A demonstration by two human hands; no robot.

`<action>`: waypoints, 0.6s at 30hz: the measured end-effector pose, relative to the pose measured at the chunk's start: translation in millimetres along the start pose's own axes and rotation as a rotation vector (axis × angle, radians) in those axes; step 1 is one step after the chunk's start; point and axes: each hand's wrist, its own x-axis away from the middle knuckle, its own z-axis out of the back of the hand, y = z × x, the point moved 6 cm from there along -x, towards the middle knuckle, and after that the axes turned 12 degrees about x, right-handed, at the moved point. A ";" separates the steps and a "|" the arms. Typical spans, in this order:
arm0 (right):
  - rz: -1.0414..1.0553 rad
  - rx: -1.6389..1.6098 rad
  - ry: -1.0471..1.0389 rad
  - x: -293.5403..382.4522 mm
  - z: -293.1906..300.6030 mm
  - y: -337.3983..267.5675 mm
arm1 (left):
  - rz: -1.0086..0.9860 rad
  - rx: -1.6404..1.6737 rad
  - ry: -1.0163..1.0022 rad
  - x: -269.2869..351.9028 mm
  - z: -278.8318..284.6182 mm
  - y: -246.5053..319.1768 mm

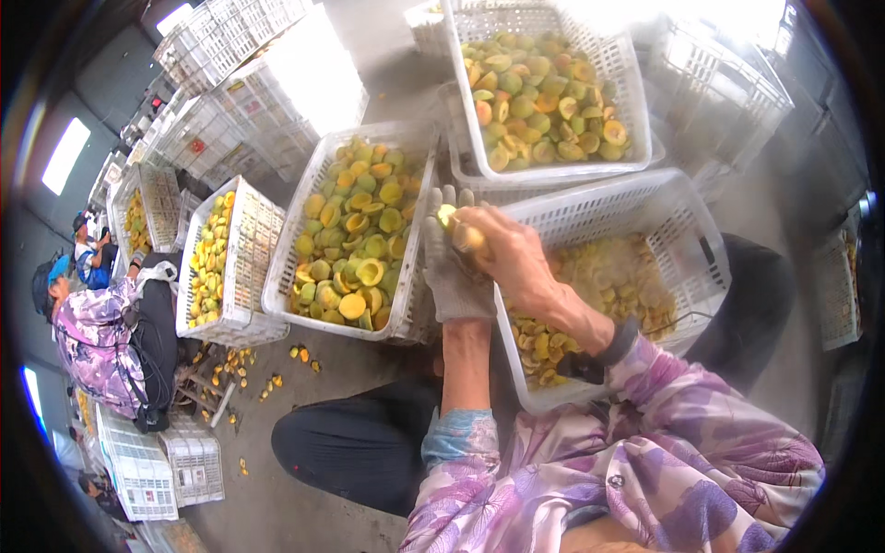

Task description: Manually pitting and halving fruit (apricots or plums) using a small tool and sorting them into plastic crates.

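Note:
My left hand, in a grey knit glove, lies palm up at the centre, with a yellow-green fruit piece at its fingers. Over it, my bare right hand grips a yellowish rounded object, perhaps a fruit or a tool handle; blur hides which. Beneath my right forearm stands a white plastic crate of cut yellow fruit pieces. Left of my gloved hand, another white crate holds green and yellow fruit halves.
A high crate of fruit halves stands ahead. To the left are a narrower crate of fruit and a seated person. Fruit pieces lie on the floor near a small stool. Stacked crates rise behind.

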 end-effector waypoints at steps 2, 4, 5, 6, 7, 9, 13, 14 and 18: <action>-0.097 -0.046 -0.032 5.7 -0.4 -4.6 | -0.095 -0.034 -0.018 -1.8 -4.6 12.3; -0.105 0.026 -0.048 12.0 -5.1 -4.1 | -0.077 0.127 0.046 -3.7 3.1 18.4; -0.051 0.057 -0.075 12.5 -9.9 -0.8 | -0.081 0.148 0.073 -3.5 3.5 22.1; -0.065 0.077 -0.145 14.1 -15.9 5.9 | -0.084 0.169 0.101 -3.4 4.0 25.4; -0.080 0.097 -0.215 16.0 -21.3 12.1 | -0.049 0.231 0.151 -8.8 17.1 23.7; -0.093 0.124 -0.301 16.8 -27.4 16.2 | -0.068 0.183 0.182 -7.9 14.8 24.4; -0.045 0.164 -0.244 18.2 -32.5 22.0 | -0.112 -0.041 0.201 -0.5 -4.0 18.1; -0.019 0.168 -0.207 17.2 -32.5 19.2 | -0.126 -0.101 0.180 1.8 -7.6 18.9; -0.084 0.144 -0.277 12.8 -33.7 14.7 | -0.164 -0.158 0.248 4.2 -5.1 18.8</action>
